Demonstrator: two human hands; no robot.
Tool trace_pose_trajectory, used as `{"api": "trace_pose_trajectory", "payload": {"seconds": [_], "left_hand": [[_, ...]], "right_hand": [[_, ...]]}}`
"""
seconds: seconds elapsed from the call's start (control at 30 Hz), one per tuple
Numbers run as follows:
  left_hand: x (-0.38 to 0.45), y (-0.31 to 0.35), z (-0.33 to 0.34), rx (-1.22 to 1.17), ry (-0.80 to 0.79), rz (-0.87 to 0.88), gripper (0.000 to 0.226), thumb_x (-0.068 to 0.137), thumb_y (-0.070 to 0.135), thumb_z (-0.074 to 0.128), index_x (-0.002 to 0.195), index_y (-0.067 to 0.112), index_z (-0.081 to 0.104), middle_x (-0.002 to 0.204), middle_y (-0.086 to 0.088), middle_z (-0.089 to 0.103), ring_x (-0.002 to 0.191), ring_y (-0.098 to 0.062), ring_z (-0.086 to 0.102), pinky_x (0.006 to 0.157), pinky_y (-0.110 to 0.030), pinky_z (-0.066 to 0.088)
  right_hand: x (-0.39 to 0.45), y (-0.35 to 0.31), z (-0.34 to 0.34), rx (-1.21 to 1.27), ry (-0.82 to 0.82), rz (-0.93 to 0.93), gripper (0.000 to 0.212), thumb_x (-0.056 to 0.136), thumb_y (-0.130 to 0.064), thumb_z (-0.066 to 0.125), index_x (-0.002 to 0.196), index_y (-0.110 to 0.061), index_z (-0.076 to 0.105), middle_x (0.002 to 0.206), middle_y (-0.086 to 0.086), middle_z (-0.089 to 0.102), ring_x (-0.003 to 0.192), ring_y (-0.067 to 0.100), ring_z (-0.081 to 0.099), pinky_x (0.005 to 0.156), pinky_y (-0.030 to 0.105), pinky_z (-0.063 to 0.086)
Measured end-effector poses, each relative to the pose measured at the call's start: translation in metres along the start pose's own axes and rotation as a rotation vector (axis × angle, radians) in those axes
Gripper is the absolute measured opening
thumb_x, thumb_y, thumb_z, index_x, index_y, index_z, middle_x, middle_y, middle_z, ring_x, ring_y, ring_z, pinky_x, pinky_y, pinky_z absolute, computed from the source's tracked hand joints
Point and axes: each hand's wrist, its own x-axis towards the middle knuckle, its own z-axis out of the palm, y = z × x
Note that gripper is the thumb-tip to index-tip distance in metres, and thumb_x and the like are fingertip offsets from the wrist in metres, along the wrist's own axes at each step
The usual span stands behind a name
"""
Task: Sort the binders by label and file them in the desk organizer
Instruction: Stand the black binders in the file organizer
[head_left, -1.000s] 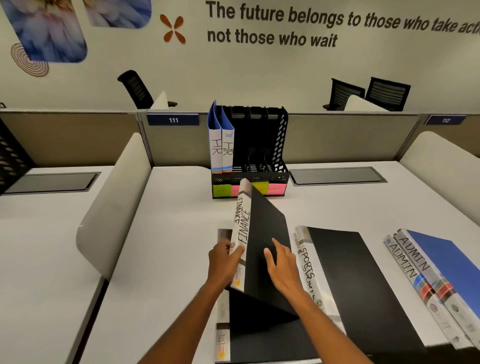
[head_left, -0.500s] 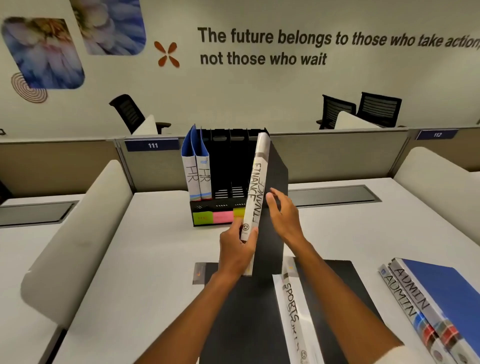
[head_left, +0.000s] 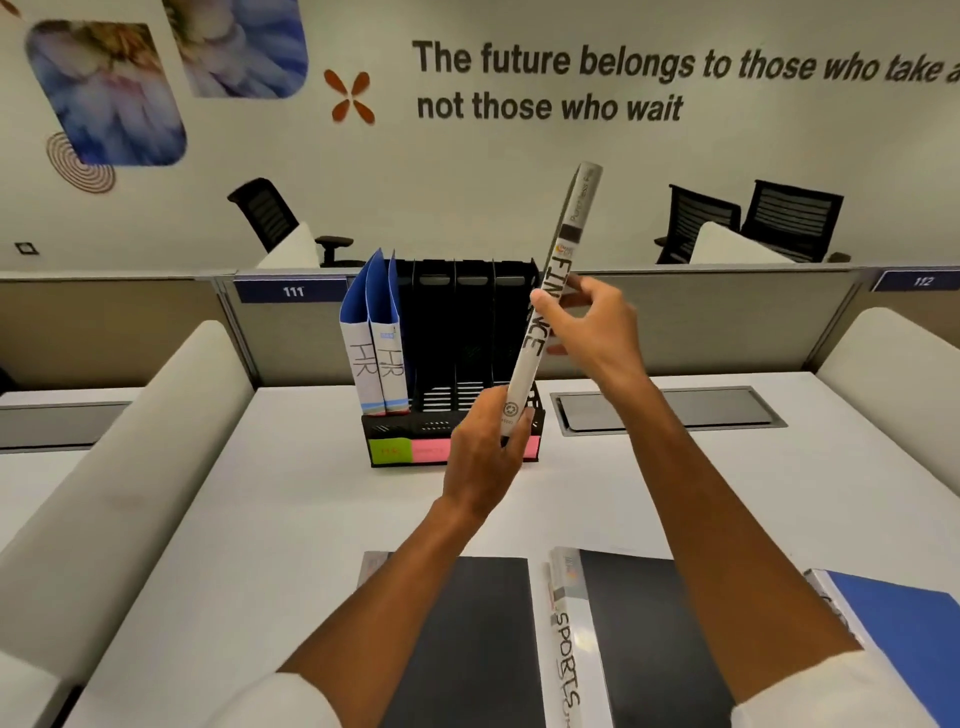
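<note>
A black binder with a white spine marked FINANCE (head_left: 558, 275) is held upright and tilted right, in front of the black desk organizer (head_left: 457, 415). My left hand (head_left: 483, 457) grips the spine's lower end. My right hand (head_left: 592, 327) holds the binder's middle from the right, thumb across the spine. Two blue HR binders (head_left: 374, 348) stand in the organizer's leftmost slot. The other slots look empty. On the desk near me lie a black binder (head_left: 467, 639), a SPORTS binder (head_left: 623, 639) and a blue binder (head_left: 904, 623).
The white desk (head_left: 291, 509) has padded side dividers (head_left: 130, 467) left and right and a partition behind the organizer. A grey cable hatch (head_left: 670, 410) sits right of the organizer. Office chairs stand beyond the partition.
Both hands have raised the FINANCE binder from the desk stack and carried it forward, up to the organizer. The camera has moved closer.
</note>
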Motion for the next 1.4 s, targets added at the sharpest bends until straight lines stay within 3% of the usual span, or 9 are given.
{"api": "trace_pose_trajectory", "payload": {"seconds": [0.13,0.2,0.3,0.43,0.6,0.73,1.0,1.17,1.4], "left_hand": [[0.018,-0.007,0.0,0.034,0.009,0.059,0.038,0.094,0.031,0.058,0.122,0.007,0.05,0.109,-0.009,0.059,0.095,-0.012,0.061,0.078,-0.019,0.057],[0.025,-0.013,0.003,0.035,-0.005,0.039,0.045,0.092,0.03,0.061,0.128,0.007,0.048,0.115,-0.009,0.059,0.101,-0.014,0.062,0.083,-0.02,0.056],[0.039,-0.023,0.006,0.02,-0.01,-0.03,0.055,0.088,0.026,0.068,0.135,0.007,0.045,0.124,-0.008,0.059,0.112,-0.004,0.055,0.09,-0.007,0.047],[0.056,-0.045,0.008,0.062,-0.028,-0.091,0.066,0.084,0.018,0.074,0.14,0.008,0.042,0.131,-0.007,0.059,0.116,0.009,0.04,0.091,0.003,0.034],[0.073,-0.071,0.018,0.06,-0.113,-0.143,0.07,0.085,0.021,0.072,0.145,0.01,0.037,0.137,-0.007,0.055,0.126,-0.013,0.051,0.103,-0.02,0.043],[0.087,-0.087,0.024,0.108,-0.172,-0.202,0.064,0.089,0.021,0.067,0.145,0.011,0.037,0.138,-0.007,0.054,0.128,-0.016,0.05,0.104,-0.021,0.038],[0.052,-0.157,0.022,0.357,-0.419,-0.327,0.064,0.095,0.026,0.058,0.149,0.01,0.028,0.155,-0.009,0.032,0.145,-0.023,0.026,0.117,-0.037,0.028],[0.023,-0.183,0.014,0.571,-0.577,-0.303,0.071,0.098,0.016,0.049,0.153,0.007,0.006,0.162,-0.01,0.002,0.15,-0.022,-0.005,0.122,-0.041,0.009],[0.014,-0.19,0.019,0.63,-0.563,-0.294,0.075,0.098,0.015,0.047,0.154,0.01,-0.002,0.162,-0.007,-0.009,0.148,-0.02,-0.013,0.122,-0.04,0.001]], "right_hand": [[0.017,-0.009,0.008,-0.093,0.083,-0.073,0.018,0.079,-0.036,0.07,0.092,-0.025,0.065,0.084,-0.013,0.067,0.075,0.012,0.069,0.064,0.037,0.061],[0.021,-0.01,0.013,-0.147,0.12,-0.121,0.017,0.081,-0.033,0.069,0.093,-0.022,0.065,0.082,-0.014,0.064,0.073,0.006,0.065,0.067,0.027,0.058],[0.03,-0.002,0.024,-0.175,0.131,-0.127,0.02,0.086,-0.03,0.067,0.1,-0.016,0.065,0.087,-0.011,0.063,0.073,0.001,0.059,0.065,0.008,0.047],[0.037,0.012,0.046,-0.141,0.169,-0.101,0.024,0.087,-0.027,0.067,0.108,-0.014,0.065,0.097,-0.004,0.069,0.082,0.005,0.062,0.066,0.003,0.042],[0.046,0.024,0.065,-0.126,0.246,-0.113,0.025,0.089,-0.023,0.066,0.111,-0.013,0.065,0.098,-0.004,0.07,0.083,0.004,0.062,0.076,0.014,0.052],[0.062,0.036,0.082,-0.128,0.286,-0.12,0.029,0.09,-0.023,0.066,0.115,-0.011,0.063,0.101,-0.003,0.07,0.085,0.002,0.06,0.079,0.018,0.055],[0.074,0.069,0.12,-0.105,0.3,-0.138,0.036,0.09,-0.021,0.068,0.123,-0.011,0.061,0.11,0.002,0.071,0.095,0.013,0.068,0.083,0.03,0.058],[0.077,0.084,0.14,-0.013,0.316,-0.124,0.039,0.09,-0.018,0.067,0.126,-0.008,0.06,0.113,0.002,0.069,0.093,0.006,0.065,0.08,0.029,0.059],[0.061,0.113,0.167,-0.007,0.231,-0.154,0.042,0.091,-0.017,0.066,0.13,-0.006,0.056,0.122,0.007,0.066,0.104,0.014,0.067,0.083,0.025,0.058]]}}
